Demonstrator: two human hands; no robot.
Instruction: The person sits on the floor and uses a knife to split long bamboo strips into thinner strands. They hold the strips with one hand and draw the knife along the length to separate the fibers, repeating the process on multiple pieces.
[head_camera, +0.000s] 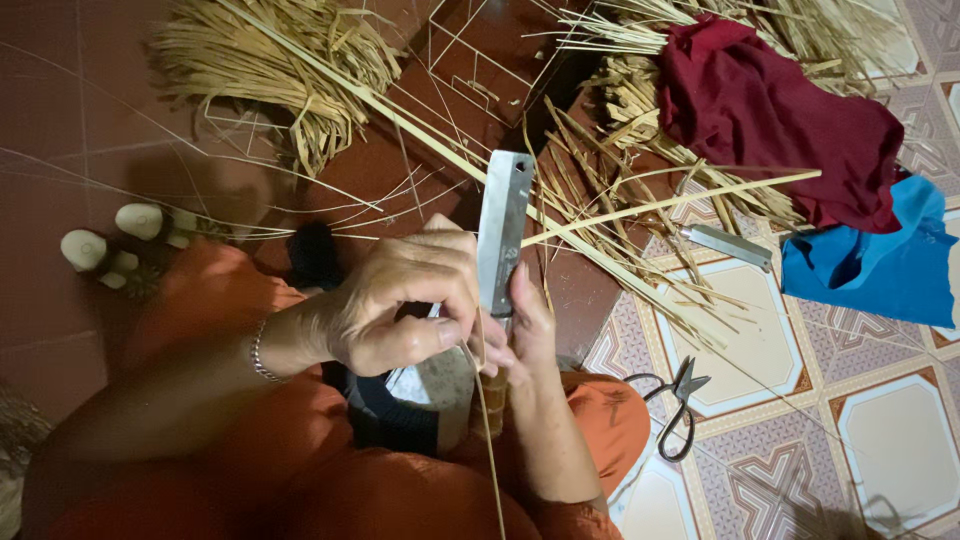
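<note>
My right hand (528, 330) grips the handle of a broad steel knife (503, 225), whose blade points away from me. My left hand (400, 300) pinches a thin pale bamboo strip (488, 430) against the blade near its base; the strip trails down over my lap. A longer pale strip (670, 200) runs from behind the blade out to the right. I sit on the floor in orange clothes (330, 470), and both hands work just above my knees.
Bundles of dry split strips (270, 60) lie ahead on the red tiles. A dark red cloth (770, 110) and a blue cloth (870, 260) lie at the right. Black scissors (675, 405) and a second blade (728, 245) rest on the patterned tiles.
</note>
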